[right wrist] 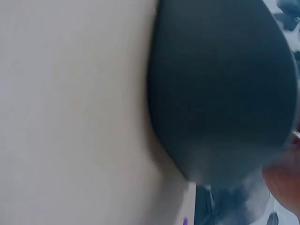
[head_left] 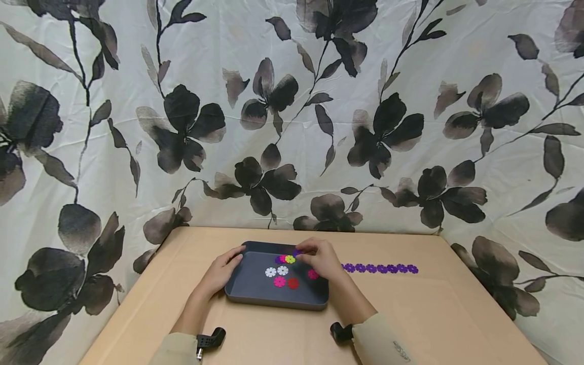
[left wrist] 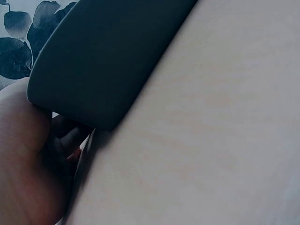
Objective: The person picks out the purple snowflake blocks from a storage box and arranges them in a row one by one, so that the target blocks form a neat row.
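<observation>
Draped behind the tan table (head_left: 433,314) is a pale cloth printed with dark flowers, and near the table's middle a dark grey tray (head_left: 255,294) is lying flat. Its left rim is being steadied by the left hand (head_left: 222,271), fingers curled over the edge, which the left wrist view confirms from below. Over the tray's far right part the right hand (head_left: 321,258) is hovering, its fingertips bunched down at a purple flower disc (head_left: 296,252), seemingly pinching it, though the grip itself is hidden. Lying loose inside the tray are a yellow disc (head_left: 289,259), two white discs (head_left: 277,271), pink ones (head_left: 279,281) and a red one (head_left: 292,283). On the table to the right, well apart from the tray, a row of purple discs (head_left: 380,268) is running in a straight line. Doing this well probably means keeping the tray pinned so it is not sliding, and lifting only the purple piece cleanly, without dragging the yellow one touching beside it.
</observation>
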`<state>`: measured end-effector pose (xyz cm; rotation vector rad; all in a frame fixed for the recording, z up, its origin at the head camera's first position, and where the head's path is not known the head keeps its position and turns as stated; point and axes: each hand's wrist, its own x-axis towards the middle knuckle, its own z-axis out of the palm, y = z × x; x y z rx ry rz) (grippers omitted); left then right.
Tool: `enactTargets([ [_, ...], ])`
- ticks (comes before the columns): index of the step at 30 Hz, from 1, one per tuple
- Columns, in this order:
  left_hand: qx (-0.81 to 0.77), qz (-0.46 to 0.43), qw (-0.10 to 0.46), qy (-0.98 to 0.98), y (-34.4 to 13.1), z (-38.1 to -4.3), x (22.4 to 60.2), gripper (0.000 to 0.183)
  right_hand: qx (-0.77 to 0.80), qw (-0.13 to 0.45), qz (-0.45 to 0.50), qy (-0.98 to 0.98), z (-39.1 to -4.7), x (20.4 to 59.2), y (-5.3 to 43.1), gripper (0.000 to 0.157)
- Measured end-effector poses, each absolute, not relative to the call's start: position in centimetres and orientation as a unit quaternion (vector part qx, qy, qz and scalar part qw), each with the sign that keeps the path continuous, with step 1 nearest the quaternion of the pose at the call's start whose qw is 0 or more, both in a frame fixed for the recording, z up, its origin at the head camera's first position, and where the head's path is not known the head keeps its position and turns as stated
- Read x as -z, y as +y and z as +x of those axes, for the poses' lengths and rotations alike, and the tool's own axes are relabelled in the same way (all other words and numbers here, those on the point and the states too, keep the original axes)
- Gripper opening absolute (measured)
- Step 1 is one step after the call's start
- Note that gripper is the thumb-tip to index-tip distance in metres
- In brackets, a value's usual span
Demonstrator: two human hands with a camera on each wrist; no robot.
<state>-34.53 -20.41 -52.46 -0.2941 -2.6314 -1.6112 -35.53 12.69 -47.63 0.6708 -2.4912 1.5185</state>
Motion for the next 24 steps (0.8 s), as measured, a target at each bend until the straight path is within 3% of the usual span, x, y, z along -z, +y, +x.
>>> enactTargets([
  [10, 0.517, -0.095, 0.024, -0.850, -20.4, -34.5, 52.6, 0.045, -0.525, 0.152, 0.160, -0.822, -35.9, 47.2, 17.7, 0.025],
  [17, 0.518, -0.094, 0.018, -0.850, -20.4, -34.4, 52.4, 0.045, -0.528, 0.167, 0.145, -0.820, -35.9, 47.3, 20.9, 0.029],
  [24, 0.515, -0.095, 0.018, -0.852, -20.4, -34.5, 52.5, 0.045, -0.547, 0.196, 0.073, -0.810, -36.1, 47.4, 24.6, 0.028],
])
